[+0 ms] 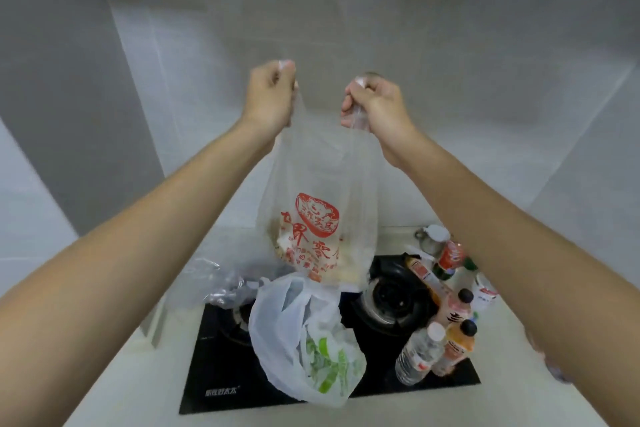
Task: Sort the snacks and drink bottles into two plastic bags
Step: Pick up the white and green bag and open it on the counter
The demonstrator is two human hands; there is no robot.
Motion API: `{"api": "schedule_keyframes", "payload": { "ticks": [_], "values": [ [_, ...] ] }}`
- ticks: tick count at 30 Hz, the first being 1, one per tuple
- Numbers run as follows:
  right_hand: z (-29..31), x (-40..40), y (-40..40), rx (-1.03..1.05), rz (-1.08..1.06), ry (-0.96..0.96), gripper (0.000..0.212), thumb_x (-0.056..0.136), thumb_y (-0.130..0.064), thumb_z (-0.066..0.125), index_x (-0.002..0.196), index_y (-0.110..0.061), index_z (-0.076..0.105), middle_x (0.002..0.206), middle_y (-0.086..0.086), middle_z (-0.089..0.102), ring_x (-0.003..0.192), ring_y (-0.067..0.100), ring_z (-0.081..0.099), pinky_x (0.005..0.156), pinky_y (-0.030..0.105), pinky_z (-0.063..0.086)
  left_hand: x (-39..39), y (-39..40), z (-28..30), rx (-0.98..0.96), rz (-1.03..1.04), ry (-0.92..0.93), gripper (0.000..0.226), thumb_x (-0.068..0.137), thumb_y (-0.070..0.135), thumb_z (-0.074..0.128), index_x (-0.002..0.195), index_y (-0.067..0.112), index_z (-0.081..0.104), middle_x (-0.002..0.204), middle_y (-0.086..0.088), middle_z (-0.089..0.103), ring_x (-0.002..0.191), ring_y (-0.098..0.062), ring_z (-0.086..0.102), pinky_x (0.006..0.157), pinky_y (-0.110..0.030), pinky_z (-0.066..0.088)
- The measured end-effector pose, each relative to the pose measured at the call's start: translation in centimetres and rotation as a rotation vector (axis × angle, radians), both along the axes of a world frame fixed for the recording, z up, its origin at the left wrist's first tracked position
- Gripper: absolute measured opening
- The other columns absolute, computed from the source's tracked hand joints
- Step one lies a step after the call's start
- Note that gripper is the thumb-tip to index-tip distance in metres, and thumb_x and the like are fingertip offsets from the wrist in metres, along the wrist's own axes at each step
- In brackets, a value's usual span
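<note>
White bag (304, 340) with green print lies on the black stove top (221, 371), mouth slack. Right of it, drink bottles (436, 343) stand grouped at the stove's edge on the counter (114, 392); some are tipped. A crumpled clear bag (218, 284) sits rear left. Above the burners hangs a clear bag with red print (317, 218), snacks dimly visible inside. Left hand (272, 97) and right hand (375, 102), fingers curled tight, each grip one handle, holding it aloft.
</note>
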State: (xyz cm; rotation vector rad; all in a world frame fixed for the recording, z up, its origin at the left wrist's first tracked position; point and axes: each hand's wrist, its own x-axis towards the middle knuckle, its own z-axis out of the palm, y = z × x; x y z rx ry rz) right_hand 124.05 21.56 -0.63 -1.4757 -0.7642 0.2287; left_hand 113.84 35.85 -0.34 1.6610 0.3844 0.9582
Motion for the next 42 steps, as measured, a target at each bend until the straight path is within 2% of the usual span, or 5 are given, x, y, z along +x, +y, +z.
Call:
{"api": "schedule_keyframes", "payload": {
  "ticks": [6,20,27,31,42],
  "values": [
    [-2.5,10.6,1.5,-0.146,-0.037,-0.059,0.024,0.100,-0.003,0.050,0.080,-0.011,0.059,0.074,0.004,0.066,0.068,0.017,0.063,0.064,0.029,0.050,9.2,1.5,-3.0,-0.056,0.069,0.157,0.034,0.107,0.026,0.044,0.075,0.016,0.053,0.060,-0.008,0.050,0.048,-0.018,0.048,0.050,-0.025,0.049],
    [-15.8,20.4,3.7,-0.413,-0.029,0.079,0.021,0.097,-0.010,0.056,0.078,-0.013,0.066,0.078,0.003,0.073,0.074,0.018,0.066,0.079,0.035,0.051,16.0,3.2,-14.8,-0.203,0.096,0.495,0.031,0.103,0.025,0.055,0.078,0.012,0.067,0.076,-0.006,0.067,0.076,-0.021,0.064,0.071,-0.038,0.058],
    [-20.1,19.8,3.1,-0.536,-0.027,0.028,0.016,0.096,-0.011,0.054,0.086,-0.014,0.067,0.099,0.007,0.075,0.095,0.024,0.067,0.084,0.033,0.049,14.0,3.4,-18.5,-0.220,0.074,0.528,0.024,0.104,0.027,0.055,0.095,0.009,0.068,0.095,-0.009,0.072,0.085,-0.021,0.065,0.077,-0.041,0.060],
    [-20.6,17.6,2.3,-0.693,-0.158,-0.245,0.030,0.095,-0.017,0.059,0.124,-0.011,0.065,0.127,0.007,0.058,0.122,0.027,0.053,0.101,0.032,0.042,11.0,3.6,-19.3,-0.107,0.058,0.557,0.020,0.101,0.034,0.060,0.116,0.021,0.060,0.105,-0.009,0.069,0.094,-0.026,0.068,0.080,-0.041,0.058],
    [-28.1,1.5,-1.4,-0.708,0.124,-0.201,0.028,0.091,-0.029,0.071,0.116,-0.017,0.066,0.114,-0.002,0.060,0.102,0.012,0.062,0.097,0.037,0.052,-4.3,0.1,-27.4,-0.028,0.094,0.625,0.014,0.098,0.035,0.064,0.104,0.023,0.066,0.083,0.006,0.066,0.071,-0.010,0.062,0.066,-0.027,0.045]
  ]
}}
